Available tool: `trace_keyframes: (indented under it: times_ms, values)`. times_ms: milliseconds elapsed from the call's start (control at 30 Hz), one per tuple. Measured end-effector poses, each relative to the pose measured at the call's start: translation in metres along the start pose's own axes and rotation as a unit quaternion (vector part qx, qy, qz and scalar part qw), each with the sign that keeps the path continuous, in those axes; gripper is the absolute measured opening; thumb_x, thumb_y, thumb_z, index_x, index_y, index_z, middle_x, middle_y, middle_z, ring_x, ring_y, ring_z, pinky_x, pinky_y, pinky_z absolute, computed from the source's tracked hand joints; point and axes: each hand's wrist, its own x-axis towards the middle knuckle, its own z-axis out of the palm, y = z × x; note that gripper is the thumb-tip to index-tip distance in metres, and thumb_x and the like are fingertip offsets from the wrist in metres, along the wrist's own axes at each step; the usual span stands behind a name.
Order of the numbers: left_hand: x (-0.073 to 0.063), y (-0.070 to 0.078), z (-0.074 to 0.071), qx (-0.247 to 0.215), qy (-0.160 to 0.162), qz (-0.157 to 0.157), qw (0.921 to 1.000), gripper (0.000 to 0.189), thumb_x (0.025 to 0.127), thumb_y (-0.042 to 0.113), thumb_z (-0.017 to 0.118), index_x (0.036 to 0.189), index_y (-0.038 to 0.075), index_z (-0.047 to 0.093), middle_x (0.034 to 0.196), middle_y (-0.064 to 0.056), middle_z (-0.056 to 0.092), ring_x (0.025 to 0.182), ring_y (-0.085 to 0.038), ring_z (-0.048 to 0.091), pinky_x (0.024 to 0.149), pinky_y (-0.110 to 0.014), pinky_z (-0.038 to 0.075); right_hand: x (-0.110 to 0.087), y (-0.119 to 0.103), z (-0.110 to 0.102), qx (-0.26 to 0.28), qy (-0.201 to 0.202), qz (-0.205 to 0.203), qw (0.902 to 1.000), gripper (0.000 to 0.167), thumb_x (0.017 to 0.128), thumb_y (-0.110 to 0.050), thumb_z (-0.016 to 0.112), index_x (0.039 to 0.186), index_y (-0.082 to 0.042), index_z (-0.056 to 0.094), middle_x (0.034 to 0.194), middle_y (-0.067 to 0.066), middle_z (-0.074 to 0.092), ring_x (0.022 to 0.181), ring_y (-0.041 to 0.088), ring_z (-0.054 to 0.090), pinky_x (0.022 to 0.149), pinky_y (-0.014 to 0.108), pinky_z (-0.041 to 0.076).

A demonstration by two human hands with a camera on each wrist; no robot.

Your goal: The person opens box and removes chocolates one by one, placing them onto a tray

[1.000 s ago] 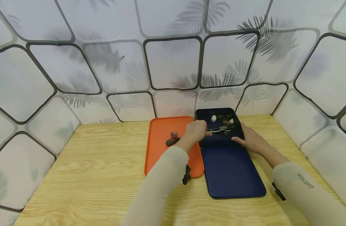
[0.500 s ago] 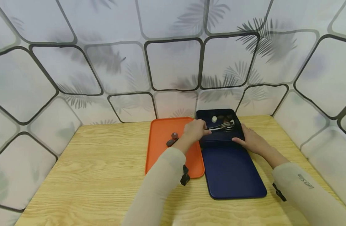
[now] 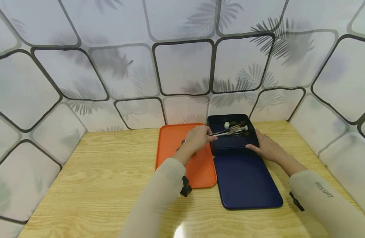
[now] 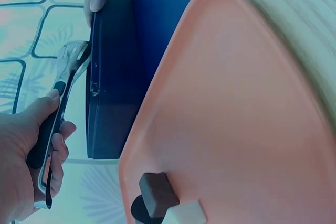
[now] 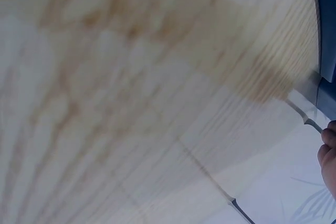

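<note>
My left hand [image 3: 195,138] grips a pair of metal tongs [image 4: 62,95] with dark handles. The tongs reach from the left over the dark blue box [image 3: 231,147], their tips near a small white piece [image 3: 246,128] at the box's right side. Another white piece [image 3: 226,125] and several dark brown pieces lie inside, partly hidden by the tongs. On the box's right front corner, my right hand [image 3: 268,148] grips the side, thumb toward the front rim. Beneath my left forearm, an orange tray [image 3: 201,172] bears a brown block [image 4: 158,193], a dark round piece and a pale one.
A flat dark blue lid or tray [image 3: 248,183] lies in front of the box, beside the orange tray. All stand on a wooden table [image 3: 96,178]. Patterned cloth walls [image 3: 182,66] rise behind and at both sides.
The left hand has drawn back to the left with the tongs, whose tips have come up from low in the box. The right hand stays on the box.
</note>
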Motion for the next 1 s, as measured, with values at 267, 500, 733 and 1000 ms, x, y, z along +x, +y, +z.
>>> trace_keyframes:
  times_ms: [267, 500, 733, 1000]
  values:
    - [-0.009, -0.005, -0.011, 0.02, 0.011, -0.007, 0.9997, 0.028, 0.084, 0.052, 0.063, 0.088, 0.024, 0.066, 0.08, 0.01, 0.061, 0.062, -0.009, 0.053, 0.05, -0.024, 0.039, 0.003, 0.003, 0.0, -0.02, 0.029, -0.037, 0.9987, 0.094, 0.092, -0.053, 0.052, 0.141, 0.019, 0.017, 0.143, 0.042, 0.022, 0.133, 0.055, 0.021, 0.108, 0.06, 0.016]
    - [-0.018, -0.013, -0.018, 0.018, 0.018, 0.002, 0.9997, 0.027, 0.084, 0.05, 0.065, 0.088, 0.023, 0.067, 0.078, 0.009, 0.061, 0.059, -0.009, 0.051, 0.047, -0.023, 0.036, 0.003, -0.001, -0.005, -0.04, 0.001, -0.026, 0.9989, 0.098, 0.092, -0.057, 0.048, 0.141, 0.02, 0.012, 0.147, 0.04, 0.008, 0.137, 0.052, 0.009, 0.111, 0.059, 0.008]
    - [-0.029, -0.02, -0.025, -0.007, 0.018, 0.003, 0.9998, 0.024, 0.084, 0.048, 0.067, 0.083, 0.023, 0.065, 0.076, 0.009, 0.059, 0.061, -0.011, 0.051, 0.047, -0.025, 0.034, 0.005, -0.001, -0.008, -0.045, -0.01, -0.038, 0.9982, 0.098, 0.092, -0.057, 0.048, 0.141, 0.02, 0.012, 0.147, 0.04, 0.008, 0.137, 0.052, 0.01, 0.111, 0.059, 0.008]
    - [-0.045, -0.03, -0.036, -0.046, 0.014, 0.006, 0.9988, 0.023, 0.085, 0.045, 0.067, 0.079, 0.023, 0.064, 0.07, 0.005, 0.057, 0.054, -0.012, 0.046, 0.046, -0.025, 0.027, 0.013, -0.001, -0.014, -0.068, -0.027, -0.051, 0.996, 0.102, 0.09, -0.06, 0.048, 0.142, 0.02, 0.01, 0.148, 0.039, 0.005, 0.138, 0.051, 0.006, 0.111, 0.058, 0.005]
